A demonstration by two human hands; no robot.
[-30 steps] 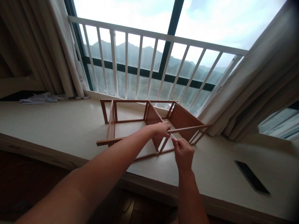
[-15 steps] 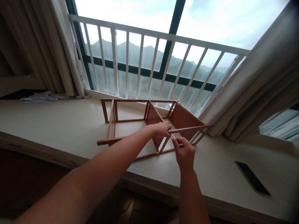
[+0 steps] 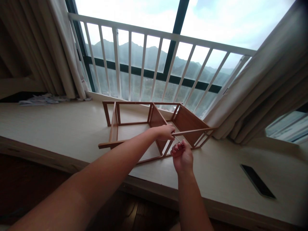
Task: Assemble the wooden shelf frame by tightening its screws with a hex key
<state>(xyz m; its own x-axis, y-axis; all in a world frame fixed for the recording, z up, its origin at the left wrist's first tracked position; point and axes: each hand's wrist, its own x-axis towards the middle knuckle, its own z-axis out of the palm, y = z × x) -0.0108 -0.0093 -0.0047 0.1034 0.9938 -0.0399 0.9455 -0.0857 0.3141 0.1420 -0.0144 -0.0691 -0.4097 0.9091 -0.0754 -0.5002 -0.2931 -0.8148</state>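
Observation:
A brown wooden shelf frame (image 3: 191, 125) lies on its side on the pale window ledge. My left hand (image 3: 165, 132) is closed around the frame near the middle, where the upper rail (image 3: 194, 131) meets the other parts. Just to the right and lower, my right hand (image 3: 183, 158) has its fingers curled around a thin silver hex key (image 3: 178, 140). The key's shaft slants up to the wood beside my left fingers. Its other end is hidden inside my right hand, and the point where it meets the rail is too small to make out.
A dark phone (image 3: 258, 181) lies on the ledge (image 3: 216, 173) at the right. Crumpled white sheets (image 3: 45, 99) lie at the far left. A white railing (image 3: 158, 30) stands behind the shelf, with curtains (image 3: 250, 83) at both sides.
My right hand has turned at the wrist and shifted a little left, its fingers now curled more around the hex key. My left hand keeps its hold on the frame.

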